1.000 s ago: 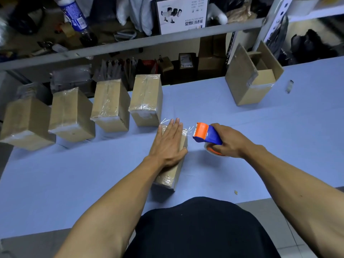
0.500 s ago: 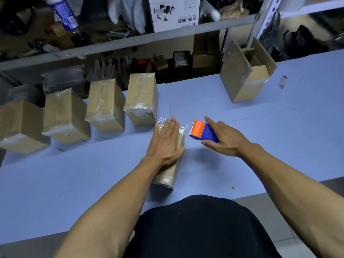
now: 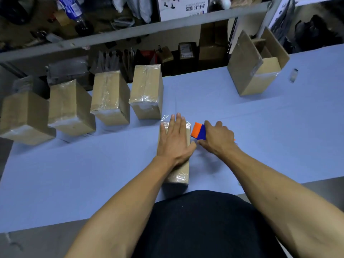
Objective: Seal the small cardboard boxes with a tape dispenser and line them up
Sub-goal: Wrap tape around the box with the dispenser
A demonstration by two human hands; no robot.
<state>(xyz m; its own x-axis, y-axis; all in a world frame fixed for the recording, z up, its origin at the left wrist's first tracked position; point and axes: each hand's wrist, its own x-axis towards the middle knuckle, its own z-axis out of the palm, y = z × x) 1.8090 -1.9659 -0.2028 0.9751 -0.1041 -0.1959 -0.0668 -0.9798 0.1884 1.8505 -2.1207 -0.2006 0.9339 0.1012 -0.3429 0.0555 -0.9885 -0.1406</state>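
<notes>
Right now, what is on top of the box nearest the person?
The left hand lies flat on the nearest box, fingers straight. Clear tape shows at its near end. The hand covers the top seam, so the tape there cannot be seen.

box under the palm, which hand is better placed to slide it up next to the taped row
Left. The left hand lies flat on the box, directly below the row's open end beside the last taped box; the right hand is occupied by the tape dispenser.

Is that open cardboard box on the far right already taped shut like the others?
No: the open box has its top flaps standing up, unlike the four sealed boxes in the row.
</notes>
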